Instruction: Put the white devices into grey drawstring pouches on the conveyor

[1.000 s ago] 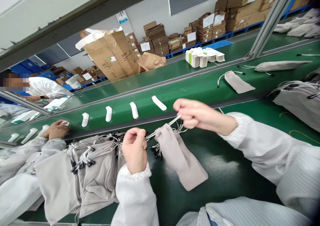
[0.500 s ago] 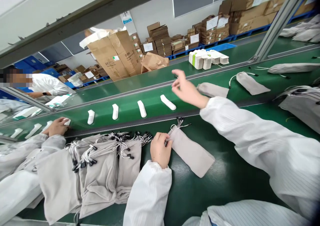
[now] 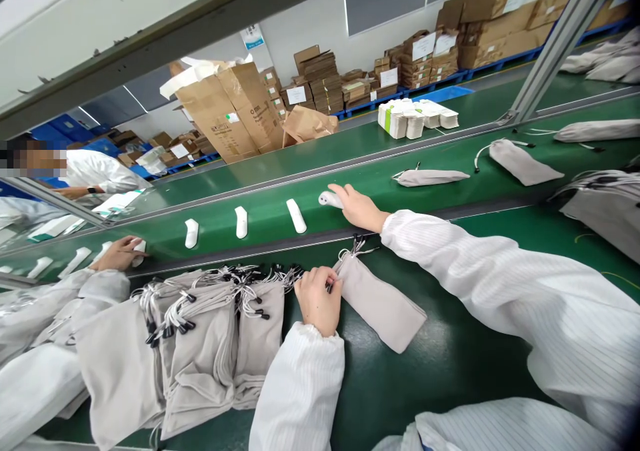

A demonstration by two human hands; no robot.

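Observation:
My right hand (image 3: 359, 208) has its fingers closed around one end of a small white angled device (image 3: 329, 199) at the conveyor belt. The device's free end, with dark spots on it, points left. My left hand (image 3: 320, 299), fingers curled, pinches the upper left corner of a grey drawstring pouch (image 3: 384, 303) lying flat on the green work surface. The pouch's cords bunch at its top, and my fingers partly hide its mouth. To the left of my left hand lie stacked grey pouches (image 3: 200, 358) with white cords and black cord ends.
More white devices (image 3: 296, 216) lie spaced along the green belt (image 3: 265, 204). Filled pouches (image 3: 525, 162) rest on it at right. A co-worker's hand (image 3: 119, 254) touches a device at left. A metal rail (image 3: 235, 258) edges the belt; a post (image 3: 563, 48) stands at upper right.
My right hand has come down and left onto a white device and gripped it. The belt's devices and pouches have shifted right. My left hand stays at the pouch with little movement.

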